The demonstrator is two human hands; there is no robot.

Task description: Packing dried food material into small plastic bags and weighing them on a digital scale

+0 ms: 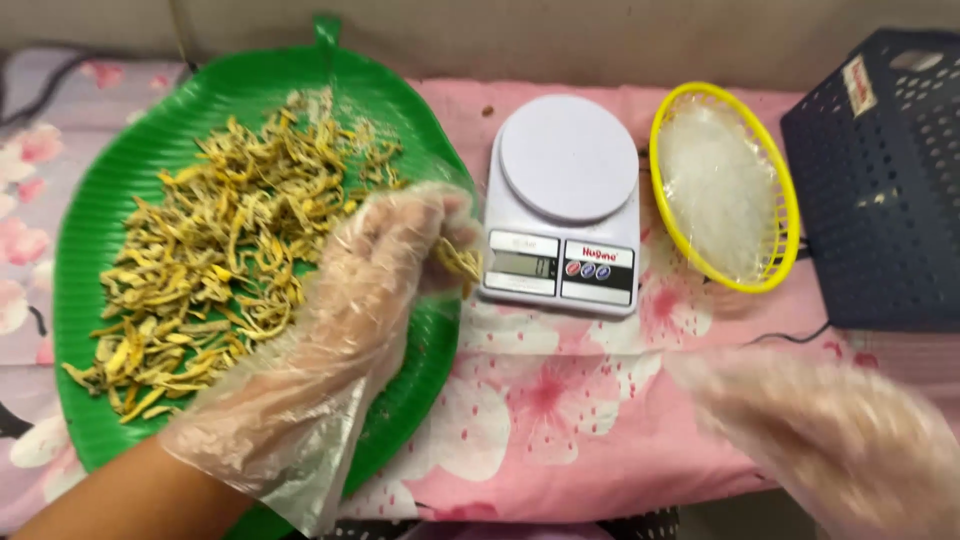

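Note:
My left hand (pixel 385 265), in a loose clear plastic glove, hovers over the right edge of a large green leaf-shaped tray (pixel 85 230). Its fingers pinch a small bunch of dried yellow strips (pixel 458 260), held just left of a white digital kitchen scale (pixel 565 205). A big pile of the same dried yellow strips (pixel 215 260) lies spread across the tray. My right hand (pixel 840 440), also gloved and blurred by motion, is at the lower right over the pink cloth, holding nothing.
A yellow oval plastic basket (pixel 775 175) with clear plastic bags inside sits right of the scale. A dark blue perforated crate (pixel 885 170) stands at the far right. A pink floral cloth (pixel 560 410) covers the surface.

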